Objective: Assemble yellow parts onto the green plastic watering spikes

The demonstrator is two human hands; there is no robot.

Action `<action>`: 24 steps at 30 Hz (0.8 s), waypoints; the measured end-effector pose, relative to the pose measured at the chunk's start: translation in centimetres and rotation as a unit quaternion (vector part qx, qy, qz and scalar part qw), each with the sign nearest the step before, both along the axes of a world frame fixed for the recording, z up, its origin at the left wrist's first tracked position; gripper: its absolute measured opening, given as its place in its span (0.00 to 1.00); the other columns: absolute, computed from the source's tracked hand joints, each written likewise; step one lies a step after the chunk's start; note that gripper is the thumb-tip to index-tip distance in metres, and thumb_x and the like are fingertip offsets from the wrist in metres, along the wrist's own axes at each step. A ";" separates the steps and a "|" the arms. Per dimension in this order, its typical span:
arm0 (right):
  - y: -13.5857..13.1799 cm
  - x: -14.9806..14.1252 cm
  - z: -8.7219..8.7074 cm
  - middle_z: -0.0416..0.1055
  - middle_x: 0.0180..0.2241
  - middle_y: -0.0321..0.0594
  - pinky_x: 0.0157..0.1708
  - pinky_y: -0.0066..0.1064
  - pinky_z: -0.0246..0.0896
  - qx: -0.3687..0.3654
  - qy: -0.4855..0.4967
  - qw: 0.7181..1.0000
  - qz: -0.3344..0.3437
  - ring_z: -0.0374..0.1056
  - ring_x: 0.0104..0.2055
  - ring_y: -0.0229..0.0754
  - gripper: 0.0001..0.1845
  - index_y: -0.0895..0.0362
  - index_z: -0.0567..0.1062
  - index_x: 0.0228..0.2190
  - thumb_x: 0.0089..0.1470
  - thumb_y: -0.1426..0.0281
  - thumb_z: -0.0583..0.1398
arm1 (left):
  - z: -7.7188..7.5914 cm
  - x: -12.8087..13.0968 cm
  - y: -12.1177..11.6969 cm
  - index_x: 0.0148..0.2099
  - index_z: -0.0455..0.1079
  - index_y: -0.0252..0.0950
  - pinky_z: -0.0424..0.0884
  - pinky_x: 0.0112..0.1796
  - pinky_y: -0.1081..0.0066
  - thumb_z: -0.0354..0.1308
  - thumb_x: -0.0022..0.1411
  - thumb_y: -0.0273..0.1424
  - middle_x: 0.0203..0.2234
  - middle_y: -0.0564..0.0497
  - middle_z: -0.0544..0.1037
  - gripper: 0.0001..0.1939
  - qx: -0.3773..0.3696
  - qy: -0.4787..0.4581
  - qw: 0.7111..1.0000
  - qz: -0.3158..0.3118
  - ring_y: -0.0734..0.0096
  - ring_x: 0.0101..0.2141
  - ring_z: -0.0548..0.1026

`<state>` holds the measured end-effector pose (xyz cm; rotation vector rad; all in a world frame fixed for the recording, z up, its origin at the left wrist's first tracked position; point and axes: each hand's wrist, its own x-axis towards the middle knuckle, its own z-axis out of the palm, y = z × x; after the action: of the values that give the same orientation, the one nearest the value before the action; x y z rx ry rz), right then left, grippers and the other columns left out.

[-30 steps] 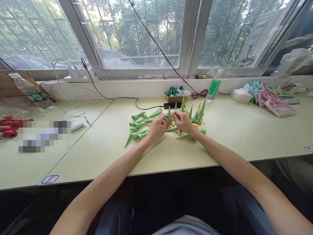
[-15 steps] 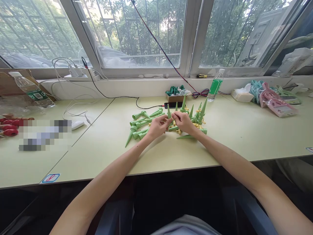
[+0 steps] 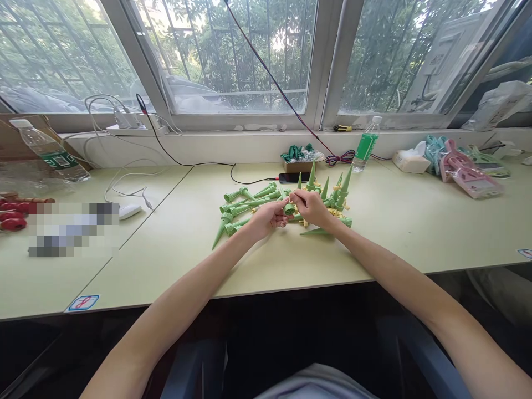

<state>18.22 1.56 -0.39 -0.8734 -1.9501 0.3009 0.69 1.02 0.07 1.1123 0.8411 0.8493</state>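
Note:
My left hand is closed round a green plastic watering spike, its wide capped end tilted toward me. Right beside that cap, the fingers of my right hand are pinched together. Whatever they grip is hidden by the fingers. Several loose green spikes lie in a pile to the left of my hands. On the right, more green spikes stand upright, with small yellow valve pieces among them. One spike lies flat in front of my right wrist.
Behind the pile are a phone on a cable and a small box with green items. A water bottle stands at the back right, near a tissue box and bagged pink dustpans. Red wooden pieces lie far left.
The spike in my left hand has tipped from point-up to its capped end facing me. My left hand has turned palm-up, while the right hand stays almost in place.

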 end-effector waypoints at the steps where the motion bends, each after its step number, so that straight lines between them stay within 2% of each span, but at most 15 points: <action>1: 0.0 0.0 0.0 0.56 0.19 0.32 0.26 0.31 0.47 0.000 0.000 1.000 0.000 0.49 0.23 0.36 0.21 0.53 0.58 0.23 0.67 0.58 0.51 | 0.0 0.0 0.0 0.37 0.71 0.36 0.67 0.21 0.76 0.68 0.58 0.45 0.21 0.51 0.72 0.18 -0.011 -0.008 1.000 -0.001 0.71 0.25 0.77; 4: 0.0 0.0 0.0 0.56 0.19 0.32 0.27 0.31 0.48 -0.003 -0.001 1.000 0.000 0.49 0.23 0.36 0.21 0.53 0.58 0.24 0.67 0.57 0.51 | 0.0 0.0 -0.1 0.37 0.72 0.36 0.66 0.20 0.76 0.69 0.56 0.46 0.22 0.52 0.72 0.19 0.008 -0.009 1.000 -0.007 0.73 0.24 0.75; 8: 0.0 0.0 0.0 0.56 0.20 0.32 0.27 0.30 0.49 -0.003 -0.001 1.000 0.002 0.49 0.24 0.36 0.20 0.53 0.59 0.24 0.67 0.58 0.51 | 0.1 -0.2 -0.3 0.34 0.72 0.35 0.66 0.20 0.74 0.70 0.53 0.50 0.19 0.53 0.69 0.23 0.100 0.029 0.994 0.008 0.72 0.22 0.74; 14: 0.1 0.0 0.1 0.58 0.20 0.32 0.26 0.30 0.48 0.006 -0.008 1.000 0.012 0.50 0.23 0.36 0.18 0.53 0.58 0.25 0.67 0.60 0.50 | 0.0 -0.3 -0.4 0.31 0.72 0.35 0.66 0.20 0.73 0.64 0.57 0.54 0.17 0.54 0.68 0.25 0.211 0.097 0.972 0.038 0.76 0.19 0.70; 19: 0.2 0.0 0.0 0.55 0.20 0.31 0.26 0.30 0.47 0.004 -0.010 1.000 0.011 0.48 0.23 0.36 0.18 0.53 0.57 0.25 0.67 0.61 0.49 | -0.2 -0.5 -0.4 0.28 0.67 0.37 0.63 0.19 0.74 0.60 0.61 0.54 0.15 0.55 0.67 0.25 0.276 0.136 0.950 0.050 0.76 0.17 0.68; 24: 0.3 0.0 0.0 0.54 0.20 0.31 0.26 0.30 0.46 -0.004 -0.006 1.000 0.014 0.47 0.23 0.36 0.18 0.53 0.57 0.25 0.67 0.61 0.50 | -0.5 -0.4 -0.5 0.25 0.60 0.37 0.58 0.19 0.73 0.59 0.63 0.53 0.14 0.56 0.66 0.27 0.310 0.157 0.935 0.074 0.77 0.16 0.65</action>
<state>18.23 1.82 -0.36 -0.8547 -1.9757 0.3202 0.32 0.50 -0.45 1.7923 0.9553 1.1219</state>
